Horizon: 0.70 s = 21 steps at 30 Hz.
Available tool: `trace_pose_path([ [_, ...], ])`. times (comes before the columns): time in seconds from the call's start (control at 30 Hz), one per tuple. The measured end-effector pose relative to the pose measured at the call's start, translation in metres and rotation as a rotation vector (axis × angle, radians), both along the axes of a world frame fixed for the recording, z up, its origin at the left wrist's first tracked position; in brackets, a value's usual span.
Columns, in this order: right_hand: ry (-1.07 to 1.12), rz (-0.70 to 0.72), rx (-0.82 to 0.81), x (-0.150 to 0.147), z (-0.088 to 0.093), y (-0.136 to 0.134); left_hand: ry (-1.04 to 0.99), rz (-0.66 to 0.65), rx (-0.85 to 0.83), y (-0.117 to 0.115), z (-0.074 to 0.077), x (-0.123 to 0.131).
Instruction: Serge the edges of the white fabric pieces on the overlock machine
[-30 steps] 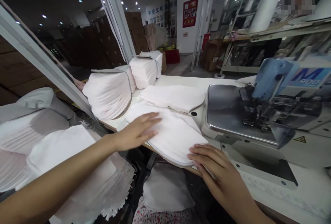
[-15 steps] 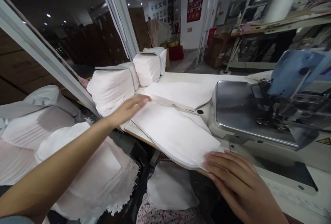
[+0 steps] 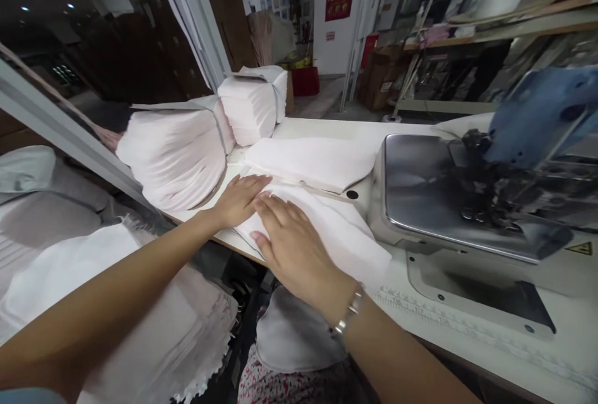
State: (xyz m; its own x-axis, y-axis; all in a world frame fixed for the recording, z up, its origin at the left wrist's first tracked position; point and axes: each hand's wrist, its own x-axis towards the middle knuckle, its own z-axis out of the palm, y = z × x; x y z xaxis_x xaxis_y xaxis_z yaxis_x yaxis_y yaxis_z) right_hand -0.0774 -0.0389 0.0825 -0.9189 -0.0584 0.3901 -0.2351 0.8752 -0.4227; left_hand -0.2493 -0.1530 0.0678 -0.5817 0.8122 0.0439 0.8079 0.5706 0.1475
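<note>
A white fabric piece (image 3: 336,230) lies on the near side of the table, in front of the sewing machine. Resting flat on its far left end is my left hand (image 3: 242,200), fingers stretched out. My right hand (image 3: 296,245) lies beside it on the same cloth, palm down, thumb spread a little; its fingertips come close to the left hand's. Behind them is another white fabric piece (image 3: 311,160). Whether each piece has more layers beneath is hard to see.
Two tied white fabric bundles (image 3: 177,152) (image 3: 252,102) stand at the table's left end. More fabric stacks (image 3: 93,261) lie lower left. To the right is the blue-headed sewing machine (image 3: 527,124) with its metal plate (image 3: 420,186). A printed ruler (image 3: 420,310) runs along the table.
My right hand has moved left and away from me, from the fabric's near right end to its far left end. The left hand has come down flat onto the cloth.
</note>
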Motion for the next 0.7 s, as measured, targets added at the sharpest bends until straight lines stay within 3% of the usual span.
trace_pose_path([
  [0.07,-0.069,0.013,0.060,-0.007,-0.012,-0.003,-0.008,0.048,0.012,-0.004,0.000,-0.004],
  [0.13,-0.104,0.004,0.107,0.005,-0.021,0.004,-0.032,0.098,0.035,-0.011,0.001,-0.011],
  [0.37,-0.080,-0.084,0.397,0.104,-0.047,0.057,-0.083,0.198,0.068,-0.032,-0.006,-0.026],
  [0.47,-0.033,-0.114,0.420,0.133,-0.061,0.067,-0.057,0.200,0.029,-0.032,-0.006,-0.026],
  [0.57,0.003,-0.097,0.367,0.144,-0.060,0.073,0.002,0.167,-0.014,-0.029,0.006,-0.023],
  [0.7,0.095,-0.050,0.227,0.138,-0.043,0.075,0.086,0.062,0.010,-0.028,0.040,-0.007],
])
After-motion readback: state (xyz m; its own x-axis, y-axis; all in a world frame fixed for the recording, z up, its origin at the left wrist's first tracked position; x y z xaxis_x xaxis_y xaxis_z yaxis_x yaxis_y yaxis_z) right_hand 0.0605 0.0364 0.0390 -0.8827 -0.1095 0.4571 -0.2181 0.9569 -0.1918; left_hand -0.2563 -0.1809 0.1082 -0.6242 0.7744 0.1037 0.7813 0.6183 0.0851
